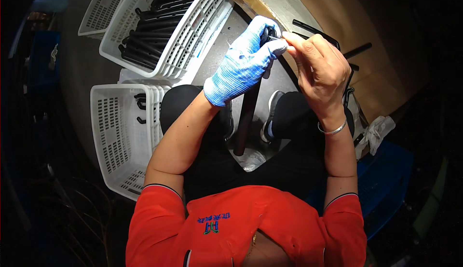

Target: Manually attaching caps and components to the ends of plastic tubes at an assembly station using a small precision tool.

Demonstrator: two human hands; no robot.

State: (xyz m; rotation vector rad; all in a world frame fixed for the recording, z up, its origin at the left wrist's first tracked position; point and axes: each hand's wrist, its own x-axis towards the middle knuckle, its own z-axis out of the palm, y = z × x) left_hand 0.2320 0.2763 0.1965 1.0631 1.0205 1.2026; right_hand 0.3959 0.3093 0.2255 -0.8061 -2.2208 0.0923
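Gloved left hand [243, 64] grips black rod [248, 112], basket [193, 40] near

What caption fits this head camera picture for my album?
Seated person's gloved left hand grips a dark rod while the bare right hand pinches its top, white baskets alongside.

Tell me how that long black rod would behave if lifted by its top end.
The black rod looks straight and unbent, so probably stiff. Its round shape suggests it would roll if laid down. The gloved left hand grips it alone, so likely light.

Single head-worn fisheye view, straight down, close over lap and raised hands.
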